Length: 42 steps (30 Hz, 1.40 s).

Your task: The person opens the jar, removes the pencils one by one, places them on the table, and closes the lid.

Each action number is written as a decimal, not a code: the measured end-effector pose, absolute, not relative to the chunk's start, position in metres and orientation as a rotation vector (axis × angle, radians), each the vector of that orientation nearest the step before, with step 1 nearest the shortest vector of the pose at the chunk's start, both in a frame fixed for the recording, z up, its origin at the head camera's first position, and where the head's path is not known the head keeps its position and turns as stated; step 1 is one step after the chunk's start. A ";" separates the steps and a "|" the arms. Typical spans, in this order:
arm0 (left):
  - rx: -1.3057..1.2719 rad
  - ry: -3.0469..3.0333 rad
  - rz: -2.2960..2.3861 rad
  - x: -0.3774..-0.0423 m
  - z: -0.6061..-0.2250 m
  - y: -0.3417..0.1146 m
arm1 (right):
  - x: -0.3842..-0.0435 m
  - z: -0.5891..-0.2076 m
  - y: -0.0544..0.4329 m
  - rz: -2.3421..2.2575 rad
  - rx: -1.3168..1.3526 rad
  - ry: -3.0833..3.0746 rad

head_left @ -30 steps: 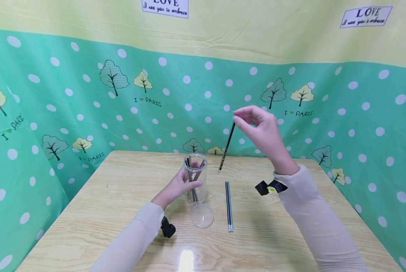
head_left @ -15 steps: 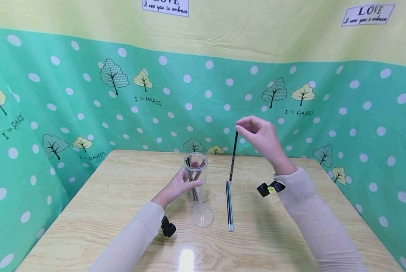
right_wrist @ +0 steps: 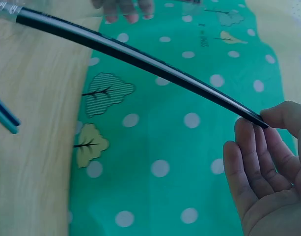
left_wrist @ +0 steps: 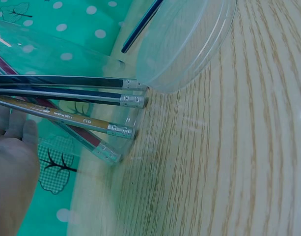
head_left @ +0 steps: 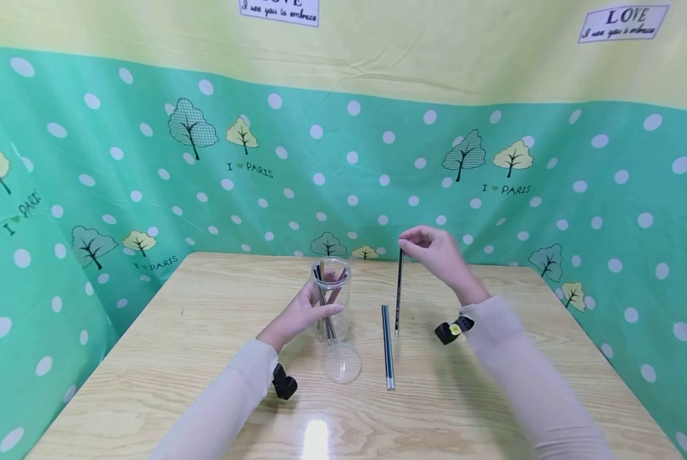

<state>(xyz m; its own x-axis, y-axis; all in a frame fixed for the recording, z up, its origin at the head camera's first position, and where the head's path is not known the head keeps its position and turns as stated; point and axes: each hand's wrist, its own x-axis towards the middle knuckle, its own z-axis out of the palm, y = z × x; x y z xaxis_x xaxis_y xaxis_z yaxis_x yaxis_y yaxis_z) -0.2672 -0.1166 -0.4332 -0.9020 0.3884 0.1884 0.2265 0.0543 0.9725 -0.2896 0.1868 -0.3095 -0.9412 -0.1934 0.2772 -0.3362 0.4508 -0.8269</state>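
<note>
My left hand (head_left: pixel 303 313) holds the side of an upright clear jar (head_left: pixel 336 285), which has no lid on. Several pencils lean inside it; the left wrist view shows dark ones, a golden pencil (left_wrist: pixel 74 117) and a dark red pencil (left_wrist: pixel 84 138), eraser ends down. To the right, my right hand (head_left: pixel 438 255) pinches a black pencil (head_left: pixel 399 294) by its top tip between thumb and fingers. That pencil hangs almost vertical, eraser end low over the table; whether it touches the wood I cannot tell. Beside it lie blue-green and dark pencils (head_left: pixel 388 348), side by side.
A round clear lid (head_left: pixel 343 363) lies on the wooden table (head_left: pixel 234 396) just in front of the jar. A green and yellow patterned curtain (head_left: pixel 297 160) hangs behind the table and at both sides.
The right hand has lowered the black pencil and moved it slightly rightward, from near the jar to beside the lying pencils. The left hand and jar stay put.
</note>
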 end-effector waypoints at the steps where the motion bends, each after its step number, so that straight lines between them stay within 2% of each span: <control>1: 0.641 2.186 1.979 -0.267 -0.433 -0.116 | -0.291 -0.314 0.187 1.506 0.453 -2.561; 12: 0.623 2.192 1.970 -0.267 -0.433 -0.116 | -0.305 -0.360 0.195 1.560 0.355 -2.645; 26: 0.638 2.152 1.997 -0.266 -0.433 -0.115 | -0.309 -0.401 0.198 1.655 0.310 -2.804; 42: 0.634 2.171 1.989 -0.265 -0.431 -0.116 | -0.312 -0.430 0.192 1.571 0.246 -3.000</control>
